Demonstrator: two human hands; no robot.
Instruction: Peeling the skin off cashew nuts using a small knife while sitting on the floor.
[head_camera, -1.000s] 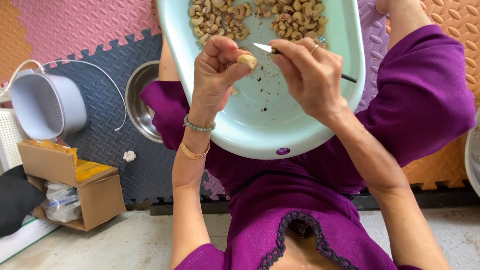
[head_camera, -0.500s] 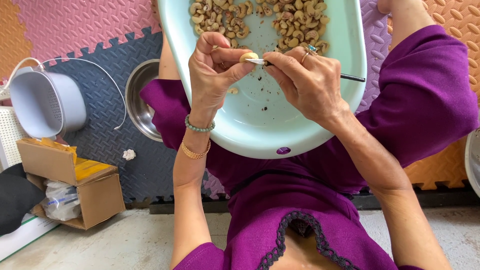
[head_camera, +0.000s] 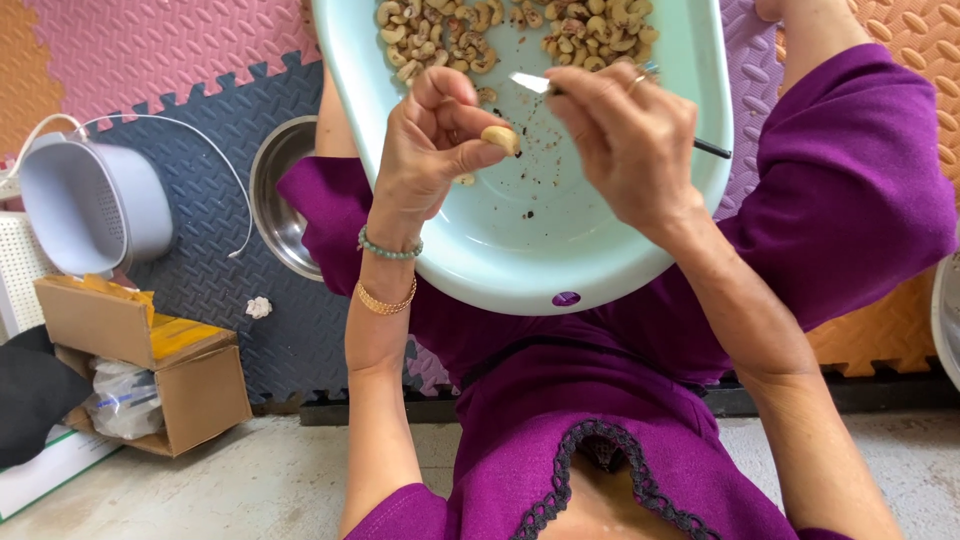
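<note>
A foam mat (head_camera: 190, 60) of pink, grey, orange and purple tiles covered the floor under me. My purple dress (head_camera: 600, 400) filled the lower middle, and the pale green basin (head_camera: 600, 240) sat on my lap. To my left stood a grey strainer (head_camera: 90, 205), a cardboard box (head_camera: 150, 375) on the concrete, and a steel bowl (head_camera: 285, 215) half hidden under the basin's edge. Cashews (head_camera: 450, 35) lay heaped at the basin's far end, with dark specks of skin scattered across its bare bottom. My right hand (head_camera: 630, 140) was closed around a small knife (head_camera: 535, 82), blade raised clear of the nut, dark handle end poking out past the hand. My left hand (head_camera: 430, 150) pinched 1 cashew (head_camera: 500, 138) between thumb and fingertips, above the basin, just beside the blade but apart from it.
</note>
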